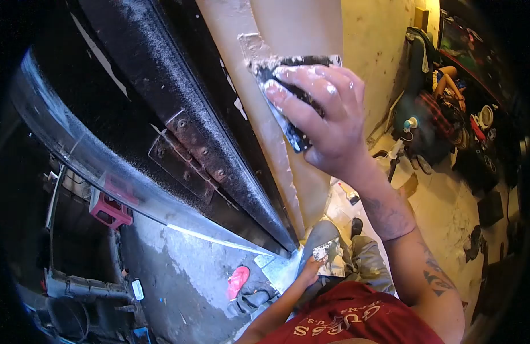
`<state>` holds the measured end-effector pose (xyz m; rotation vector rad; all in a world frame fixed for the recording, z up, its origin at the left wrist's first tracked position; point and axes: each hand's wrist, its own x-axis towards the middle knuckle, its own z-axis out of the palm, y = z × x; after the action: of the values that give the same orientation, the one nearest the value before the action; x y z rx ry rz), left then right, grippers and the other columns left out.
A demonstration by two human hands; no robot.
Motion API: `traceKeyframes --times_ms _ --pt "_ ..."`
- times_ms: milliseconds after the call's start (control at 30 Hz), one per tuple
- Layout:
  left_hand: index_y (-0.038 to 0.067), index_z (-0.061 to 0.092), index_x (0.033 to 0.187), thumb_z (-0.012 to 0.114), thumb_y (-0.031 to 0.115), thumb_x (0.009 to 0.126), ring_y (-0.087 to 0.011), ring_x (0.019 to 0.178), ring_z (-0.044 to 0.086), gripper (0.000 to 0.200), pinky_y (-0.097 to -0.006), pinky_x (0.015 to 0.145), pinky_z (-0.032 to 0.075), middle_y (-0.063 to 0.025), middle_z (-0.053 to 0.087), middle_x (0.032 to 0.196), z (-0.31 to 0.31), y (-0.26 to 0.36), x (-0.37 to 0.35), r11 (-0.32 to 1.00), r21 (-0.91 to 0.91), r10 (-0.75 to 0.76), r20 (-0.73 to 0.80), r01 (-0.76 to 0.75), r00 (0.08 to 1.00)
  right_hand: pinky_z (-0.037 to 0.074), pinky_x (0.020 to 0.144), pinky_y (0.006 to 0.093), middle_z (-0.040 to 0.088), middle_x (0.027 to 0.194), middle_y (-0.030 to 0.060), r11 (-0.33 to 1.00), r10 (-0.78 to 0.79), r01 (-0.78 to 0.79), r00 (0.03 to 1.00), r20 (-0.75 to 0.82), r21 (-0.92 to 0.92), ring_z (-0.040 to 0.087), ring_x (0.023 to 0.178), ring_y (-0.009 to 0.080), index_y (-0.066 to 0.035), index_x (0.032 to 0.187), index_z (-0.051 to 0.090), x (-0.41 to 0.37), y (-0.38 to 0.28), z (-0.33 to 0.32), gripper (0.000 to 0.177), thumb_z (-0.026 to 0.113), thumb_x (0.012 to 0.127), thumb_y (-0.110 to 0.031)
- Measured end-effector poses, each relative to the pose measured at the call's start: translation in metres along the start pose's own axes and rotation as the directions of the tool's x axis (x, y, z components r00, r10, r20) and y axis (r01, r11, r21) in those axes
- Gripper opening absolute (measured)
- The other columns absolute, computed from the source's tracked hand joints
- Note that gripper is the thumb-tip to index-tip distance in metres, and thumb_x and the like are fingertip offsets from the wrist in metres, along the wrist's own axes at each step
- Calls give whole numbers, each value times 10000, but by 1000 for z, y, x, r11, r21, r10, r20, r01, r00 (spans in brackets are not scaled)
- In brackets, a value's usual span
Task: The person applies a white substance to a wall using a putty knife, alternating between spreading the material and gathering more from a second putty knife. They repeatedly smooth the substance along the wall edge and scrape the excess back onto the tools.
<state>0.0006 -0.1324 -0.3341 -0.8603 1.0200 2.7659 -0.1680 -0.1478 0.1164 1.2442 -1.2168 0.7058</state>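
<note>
My right hand (331, 112) is closed around a putty-smeared flat spreader (293, 137) with a dark surface. White putty coats several of its fingertips. The spreader lies against the pale wall strip (288, 166) beside the dark door frame, where a ragged band of putty (250, 46) runs up the surface. Low down, close to my body, my left hand (312, 270) grips the edge of a small flat plate (332, 258) with putty smeared on it.
A rusty hinge (190, 157) joins the dark door and frame on the left. Beyond stand a red plastic stool (111, 200) and a pink slipper (238, 281) on the concrete floor. At right, a seated person's arm (448, 86) shows among cluttered items; a brush (351, 196) lies below.
</note>
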Motion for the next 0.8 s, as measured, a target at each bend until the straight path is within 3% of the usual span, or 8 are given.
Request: traceKeyframes --times_ms 200,300,567,800 --pt "44 525 1039 533 12 780 -152 877 553 261 -296 779 444 -39 582 961 -3 -3 4 1000 7 21 -21 -21 1000 336 782 392 520 1046 5 997 38 -39 999 19 63 483 887 199 -198 1009 569 -16 -7 -12 340 548 675 -143" --pt "36 510 1054 532 11 779 -160 880 555 277 -305 782 449 -49 577 977 -1 -2 2 1000 -6 28 -13 -28 1000 386 759 362 536 992 70 999 -38 39 998 -47 33 513 888 238 -134 1011 568 7 3 -21 393 650 629 -89" --pt "36 520 1039 517 28 798 -166 856 562 241 -313 746 462 -57 579 964 2 3 -4 999 30 33 17 -33 999 370 755 326 545 1005 28 992 -117 112 989 -94 -57 512 870 216 -119 1042 565 36 12 4 406 622 641 -91" --pt "31 520 1037 499 10 791 -171 832 568 248 -312 722 465 -58 582 952 -2 -4 2 1000 15 -1 14 1 1000 327 807 398 524 1014 -10 1000 -2 1 997 79 16 470 916 172 -163 1013 577 -10 -12 -6 300 513 720 -149"
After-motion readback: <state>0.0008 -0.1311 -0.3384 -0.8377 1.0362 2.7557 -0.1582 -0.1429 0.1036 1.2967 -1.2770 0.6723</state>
